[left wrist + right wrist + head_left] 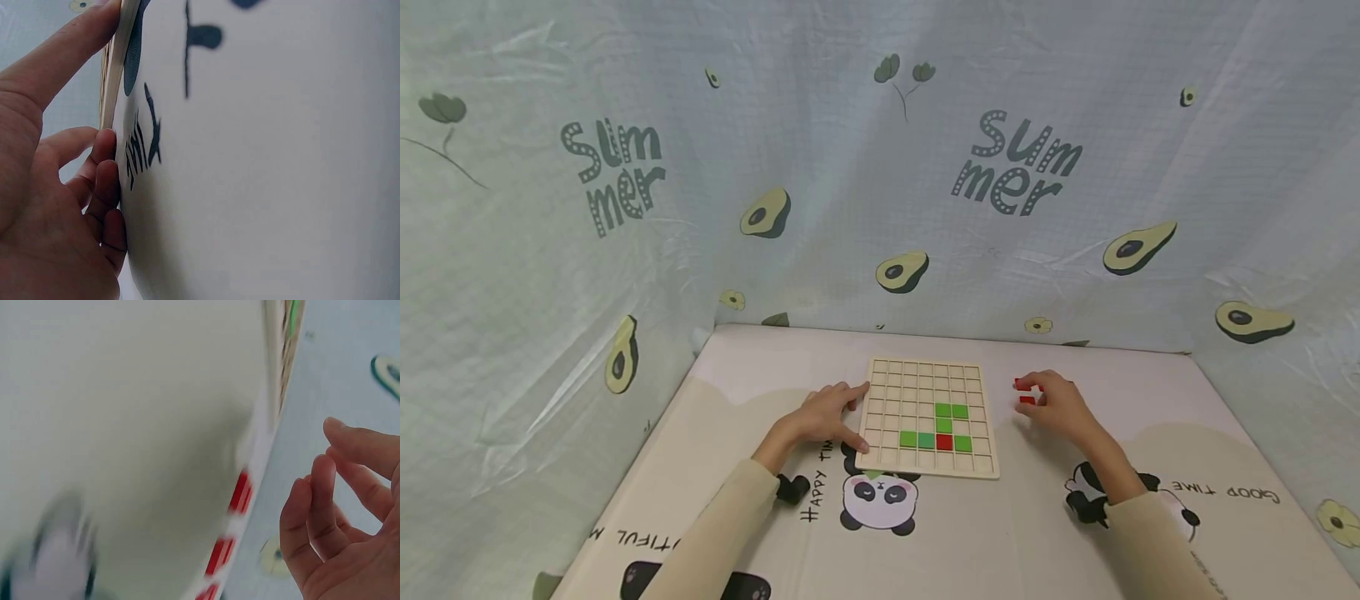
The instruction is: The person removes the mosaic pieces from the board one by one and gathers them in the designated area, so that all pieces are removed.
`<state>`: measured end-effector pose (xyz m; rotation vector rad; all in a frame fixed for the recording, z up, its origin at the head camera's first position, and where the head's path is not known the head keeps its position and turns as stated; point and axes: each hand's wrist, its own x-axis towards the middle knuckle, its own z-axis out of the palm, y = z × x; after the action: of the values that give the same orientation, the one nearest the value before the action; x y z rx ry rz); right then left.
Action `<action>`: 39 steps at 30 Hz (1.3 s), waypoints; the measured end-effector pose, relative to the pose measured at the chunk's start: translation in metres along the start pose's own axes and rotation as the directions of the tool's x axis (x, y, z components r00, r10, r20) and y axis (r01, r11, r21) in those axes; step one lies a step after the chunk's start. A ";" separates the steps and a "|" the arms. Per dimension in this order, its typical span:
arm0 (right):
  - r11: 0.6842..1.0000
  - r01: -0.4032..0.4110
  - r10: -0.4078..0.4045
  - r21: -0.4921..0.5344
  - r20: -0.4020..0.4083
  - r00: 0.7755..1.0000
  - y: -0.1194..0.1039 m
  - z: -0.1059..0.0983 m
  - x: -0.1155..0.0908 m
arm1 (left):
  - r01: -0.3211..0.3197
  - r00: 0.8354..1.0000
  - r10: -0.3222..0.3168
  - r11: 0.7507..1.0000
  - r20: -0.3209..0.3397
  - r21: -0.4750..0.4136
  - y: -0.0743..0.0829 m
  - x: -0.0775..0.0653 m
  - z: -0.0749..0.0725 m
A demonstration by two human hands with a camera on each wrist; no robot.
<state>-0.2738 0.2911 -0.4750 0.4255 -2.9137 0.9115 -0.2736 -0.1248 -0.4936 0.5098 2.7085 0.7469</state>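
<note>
A pale wooden grid board (887, 408) lies on the table. Set in its cells are several green tiles (960, 411), a teal-green one (926, 441) and one red tile (943, 442). My left hand (827, 417) rests at the board's left edge, thumb and forefinger spread along it and the other fingers bent beside it. Right of the board, my right hand (1060, 406) hovers over loose red tiles (1027, 400). In the right wrist view the bent fingers (323, 481) and thumb show nothing between them, and several red tiles (220, 556) lie below on the table.
A light cloth printed with pandas (880, 502) and lettering covers the table. Behind and at both sides hangs a pale curtain (820, 125) with avocado prints, meeting the table along its back edge.
</note>
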 end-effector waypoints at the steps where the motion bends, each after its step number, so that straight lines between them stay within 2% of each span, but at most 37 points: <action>1: 1.000 0.006 -0.006 0.008 0.003 1.000 -0.005 0.004 0.001 | -0.002 1.000 0.002 1.000 0.001 0.002 0.000 0.000 0.000; 5: 0.999 0.000 -0.002 0.046 0.039 0.999 -0.025 0.020 0.005 | -0.012 1.000 0.012 1.000 0.004 0.002 0.001 0.001 0.000; 9: 0.996 0.027 -0.033 0.083 0.063 0.997 -0.043 0.037 0.010 | -0.013 1.000 0.013 1.000 0.003 0.004 0.001 0.001 -0.001; 16: 0.995 0.070 -0.077 0.066 0.117 0.990 -0.064 0.061 0.019 | -0.010 1.000 0.010 1.000 0.001 -0.004 0.003 0.001 -0.001; 23: 0.998 0.062 -0.064 0.016 0.138 0.988 -0.073 0.074 0.024 | -0.004 1.000 0.003 1.000 -0.003 -0.006 0.003 0.002 -0.001; 39: 0.998 0.052 -0.047 -0.027 0.157 0.987 -0.077 0.080 0.031 | 0.008 1.000 -0.008 1.000 -0.002 0.005 0.002 0.000 -0.001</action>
<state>-0.2796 0.1772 -0.4943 0.5904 -3.0367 0.8617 -0.2731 -0.1241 -0.4922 0.4995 2.7136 0.7389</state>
